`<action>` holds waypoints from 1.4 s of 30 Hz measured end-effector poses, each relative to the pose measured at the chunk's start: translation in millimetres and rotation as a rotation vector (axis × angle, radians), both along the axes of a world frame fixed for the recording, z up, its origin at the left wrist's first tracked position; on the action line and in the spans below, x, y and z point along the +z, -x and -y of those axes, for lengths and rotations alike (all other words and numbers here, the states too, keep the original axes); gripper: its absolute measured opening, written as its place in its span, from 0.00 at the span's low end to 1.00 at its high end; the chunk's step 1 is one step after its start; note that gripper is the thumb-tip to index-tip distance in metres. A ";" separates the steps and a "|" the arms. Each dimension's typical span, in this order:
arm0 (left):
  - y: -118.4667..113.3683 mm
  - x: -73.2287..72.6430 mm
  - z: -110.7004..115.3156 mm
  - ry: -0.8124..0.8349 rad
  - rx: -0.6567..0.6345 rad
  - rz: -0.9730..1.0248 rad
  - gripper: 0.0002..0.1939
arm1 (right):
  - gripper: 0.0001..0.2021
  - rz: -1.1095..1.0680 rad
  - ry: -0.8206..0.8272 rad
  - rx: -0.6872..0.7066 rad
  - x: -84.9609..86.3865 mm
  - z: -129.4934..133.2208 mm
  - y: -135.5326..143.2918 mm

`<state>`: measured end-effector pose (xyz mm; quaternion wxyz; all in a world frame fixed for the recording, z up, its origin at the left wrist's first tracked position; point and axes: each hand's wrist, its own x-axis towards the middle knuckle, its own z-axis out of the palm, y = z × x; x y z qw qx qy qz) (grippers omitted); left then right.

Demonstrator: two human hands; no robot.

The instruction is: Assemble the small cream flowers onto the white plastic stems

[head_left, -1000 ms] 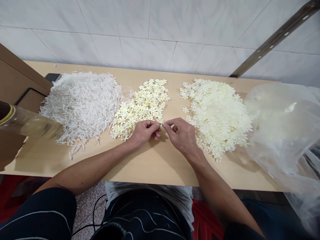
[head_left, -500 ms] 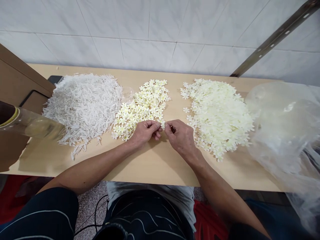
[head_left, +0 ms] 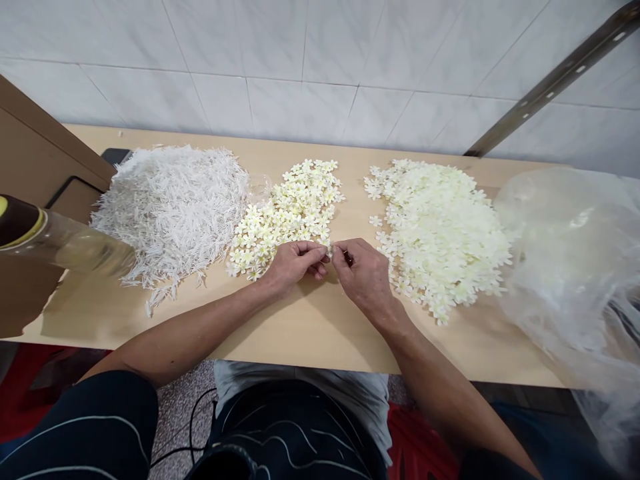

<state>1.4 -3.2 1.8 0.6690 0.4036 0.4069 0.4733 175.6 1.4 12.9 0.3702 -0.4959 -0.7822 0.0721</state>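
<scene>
My left hand (head_left: 297,265) and my right hand (head_left: 364,275) meet fingertip to fingertip over the front middle of the table. Between them is a small pale flower (head_left: 329,247), pinched by the left thumb and finger. The right thumb and forefinger are closed at its edge; what they grip is too small to make out. Just behind my left hand spreads a pile of yellow-centred flowers (head_left: 295,207). To the right of my right hand lies a larger heap of pale flowers (head_left: 440,230). A heap of thin white sticks (head_left: 173,207) sits at the left.
A dark-lidded clear jar (head_left: 90,247) stands at the left beside a brown box (head_left: 35,147). Clear plastic bags (head_left: 565,260) cover the table's right end. A slotted metal bar (head_left: 545,83) slants against the tiled wall behind the table (head_left: 310,333).
The whole view has shifted slightly, so things sit a little further right. Both hands keep nearly the same pinched pose over the same place.
</scene>
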 end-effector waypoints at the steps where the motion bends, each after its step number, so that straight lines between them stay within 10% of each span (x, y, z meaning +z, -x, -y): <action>1: -0.2 0.6 0.1 0.001 0.004 0.000 0.17 | 0.09 0.000 -0.001 -0.004 0.0 0.1 0.2; 13: 0.4 0.7 -1.7 0.031 0.025 0.019 0.17 | 0.10 -0.157 0.232 -0.004 6.2 -3.6 -5.1; 42: -0.8 6.0 -1.7 0.026 0.081 -0.039 0.13 | 0.09 -0.108 0.140 -0.010 4.6 -2.1 -6.1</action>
